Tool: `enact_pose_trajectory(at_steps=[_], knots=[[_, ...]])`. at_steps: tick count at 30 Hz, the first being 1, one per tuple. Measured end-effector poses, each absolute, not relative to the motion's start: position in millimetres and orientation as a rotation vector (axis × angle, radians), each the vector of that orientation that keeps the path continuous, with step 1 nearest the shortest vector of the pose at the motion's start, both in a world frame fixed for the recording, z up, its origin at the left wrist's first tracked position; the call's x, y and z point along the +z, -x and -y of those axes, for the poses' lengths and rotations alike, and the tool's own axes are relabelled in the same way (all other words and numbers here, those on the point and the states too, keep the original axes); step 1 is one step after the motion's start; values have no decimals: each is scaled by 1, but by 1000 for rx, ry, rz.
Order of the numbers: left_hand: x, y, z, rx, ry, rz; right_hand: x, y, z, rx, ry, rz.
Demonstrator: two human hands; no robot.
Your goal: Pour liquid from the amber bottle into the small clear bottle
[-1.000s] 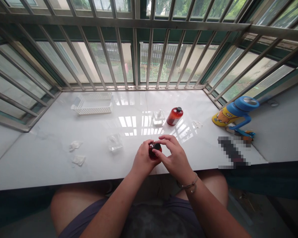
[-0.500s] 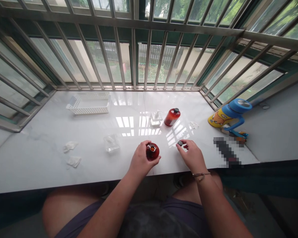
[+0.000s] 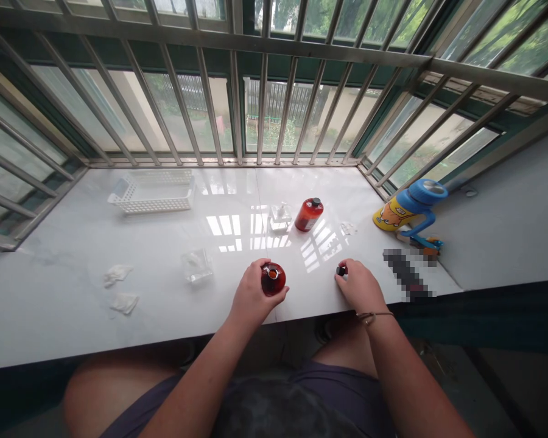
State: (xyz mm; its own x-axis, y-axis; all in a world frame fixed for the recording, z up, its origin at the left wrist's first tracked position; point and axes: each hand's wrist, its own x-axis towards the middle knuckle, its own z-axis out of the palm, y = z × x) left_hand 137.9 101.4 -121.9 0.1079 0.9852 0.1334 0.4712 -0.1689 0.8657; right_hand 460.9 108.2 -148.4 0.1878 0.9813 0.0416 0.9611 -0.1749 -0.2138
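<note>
Left hand [image 3: 256, 296] wraps closely round the uncapped amber bottle [image 3: 273, 279], keeping it steady on the white marble sill [image 3: 310, 298], while right hand [image 3: 360, 287] pinches the small black cap [image 3: 342, 271] in narrowly set fingertips, apart from the bottle.

Bright daylight from windows [image 3: 119, 103], glare on the sill [image 3: 155, 237], warped edges

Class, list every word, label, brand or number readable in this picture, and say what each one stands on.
Label on the standing amber bottle: too small to read.
Bottle in the left hand, the red bottle: no readable text.
Yellow container: cartoon print, no readable words.
Pixelated object: blurred, unreadable.
</note>
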Motion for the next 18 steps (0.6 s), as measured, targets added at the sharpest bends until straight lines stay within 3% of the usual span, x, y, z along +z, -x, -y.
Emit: enact_pose_trajectory(at_steps=[18], knots=[[-121,-138,-101,993,-1725,-1438,-138,-460,-108,169,2242,2040]])
